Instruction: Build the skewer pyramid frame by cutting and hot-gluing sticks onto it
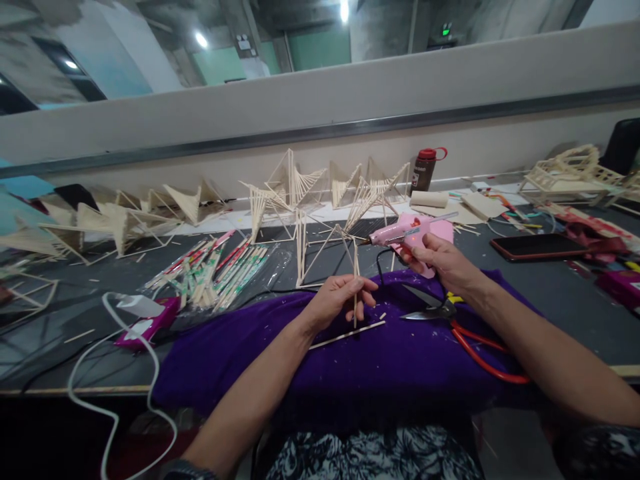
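My left hand [339,297] is closed in a pinch on a thin wooden stick [356,283] held upright over the purple cloth [380,360]. The stick belongs to, or touches, a small stick frame [320,257] standing just behind. My right hand [445,261] grips a pink glue gun [410,232] whose nozzle points left toward the top of that frame. Another loose stick [347,335] lies on the cloth under my left hand. Red-handled scissors [450,323] lie on the cloth beneath my right forearm.
Several finished stick models [295,187] line the back of the dark table [560,300]. Wrapped chopstick packs [215,270] lie left, with a pink charger [147,323] and white cable. A phone [537,247], a bottle [424,170] and more models [565,173] sit right.
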